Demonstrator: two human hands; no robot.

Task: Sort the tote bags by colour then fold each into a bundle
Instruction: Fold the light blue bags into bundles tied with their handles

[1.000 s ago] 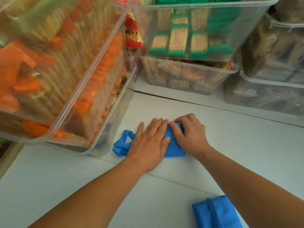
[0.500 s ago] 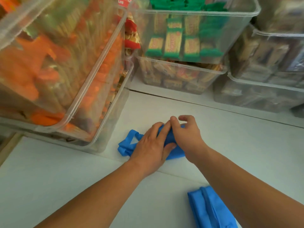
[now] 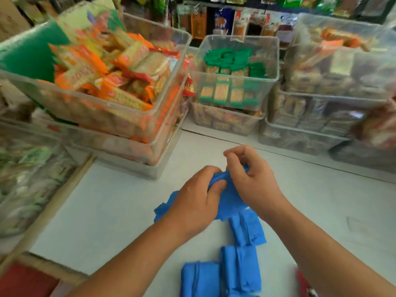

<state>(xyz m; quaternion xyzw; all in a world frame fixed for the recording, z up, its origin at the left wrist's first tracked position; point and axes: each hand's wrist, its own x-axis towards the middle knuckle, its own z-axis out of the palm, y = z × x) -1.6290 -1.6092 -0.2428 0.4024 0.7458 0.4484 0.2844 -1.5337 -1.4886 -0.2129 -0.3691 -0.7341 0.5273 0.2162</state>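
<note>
Bright, even, diffuse light fills the scene, with only faint soft shadows under the forearms on the pale worktop [image 3: 107, 211]. Motion blur smears the clear bins [image 3: 235, 82] and their packets, strongest toward the left and right edges. Wide-angle distortion bends the outer lines.

Partly hidden
Your left hand [image 3: 192, 202] and right hand [image 3: 252, 181] cover most of the blue tote bag [image 3: 228, 202]; the front bundle [image 3: 199, 279] is cut below.
</note>
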